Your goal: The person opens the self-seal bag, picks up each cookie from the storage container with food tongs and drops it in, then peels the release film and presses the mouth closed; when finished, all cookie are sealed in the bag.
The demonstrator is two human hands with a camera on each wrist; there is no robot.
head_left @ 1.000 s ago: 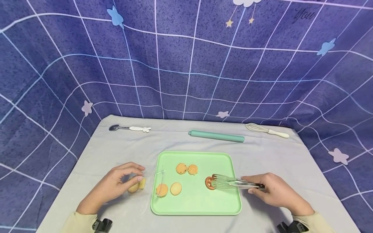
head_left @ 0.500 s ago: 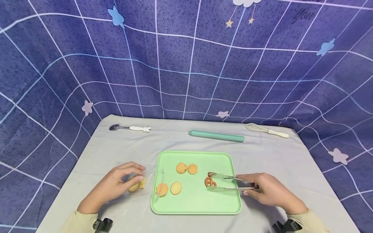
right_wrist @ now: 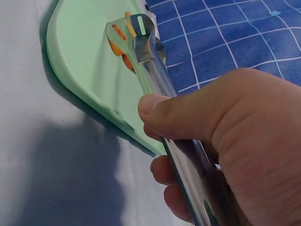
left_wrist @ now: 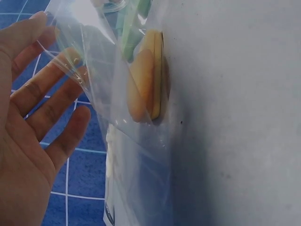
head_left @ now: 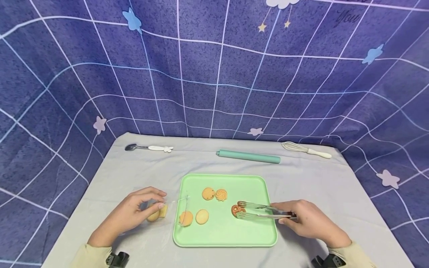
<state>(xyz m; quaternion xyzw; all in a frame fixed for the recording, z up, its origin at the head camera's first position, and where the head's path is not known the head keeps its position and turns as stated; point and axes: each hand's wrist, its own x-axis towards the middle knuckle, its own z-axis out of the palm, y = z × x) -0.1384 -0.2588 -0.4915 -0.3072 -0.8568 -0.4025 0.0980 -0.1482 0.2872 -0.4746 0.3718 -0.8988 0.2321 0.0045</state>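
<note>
My right hand grips a pair of metal serving tongs by their arms. The slotted ends are apart and lie either side of a brown pretzel on the green tray. To the left, my left hand has its fingers spread at a clear plastic bag; film lies over some of its fingertips in the left wrist view. Inside the bag are a round cookie and a flat yellow one. Whether the thumb pinches the film is hard to see.
Several cookies lie on the tray, including a swirled cookie and a plain round cookie. The bag's mouth overlaps the tray's left edge. Along the back lie a spoon, a green rolling pin and a whisk.
My right hand shifted slightly left. The tongs' ends, close together over the pretzel earlier, spread apart on both its sides. The pretzel has moved a little left. My left hand stayed put.
</note>
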